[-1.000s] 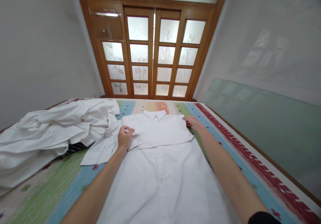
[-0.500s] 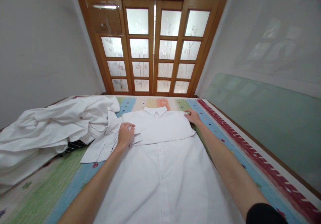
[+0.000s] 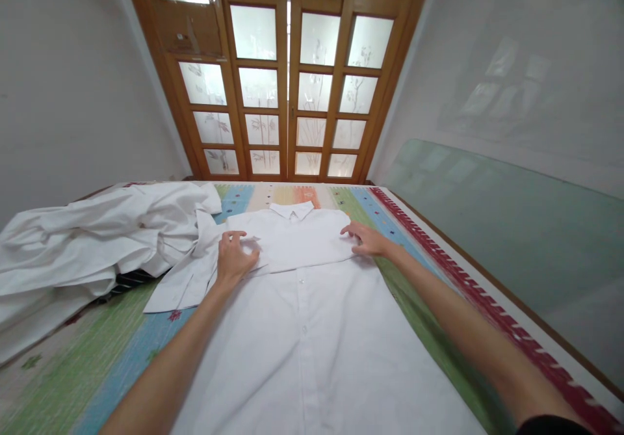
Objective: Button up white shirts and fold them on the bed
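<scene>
A white button-up shirt (image 3: 302, 350) lies front up with its collar at the far end. One sleeve (image 3: 287, 243) seems to be laid flat across its chest, while the other sleeve (image 3: 175, 285) sticks out to the left. My left hand (image 3: 235, 257) rests on the shirt's left side near the shoulder, fingers bent and thumb apart. At the opposite edge, my right hand (image 3: 369, 240) touches the cloth by the folded sleeve. Its thumb and fingers are spread apart, with no cloth visibly pinched.
Beneath the shirt is a colourful striped cover (image 3: 63, 383). A heap of white garments (image 3: 112, 233) lies at the left, with a dark striped piece (image 3: 134, 280) under it. A greenish glass panel (image 3: 487, 207) leans along the right wall. Wooden glazed doors (image 3: 287, 77) stand beyond.
My right hand has left the shirt's far shoulder corner and come inward and nearer along the right edge. My left hand's fingers have spread. The whole view has shifted slightly.
</scene>
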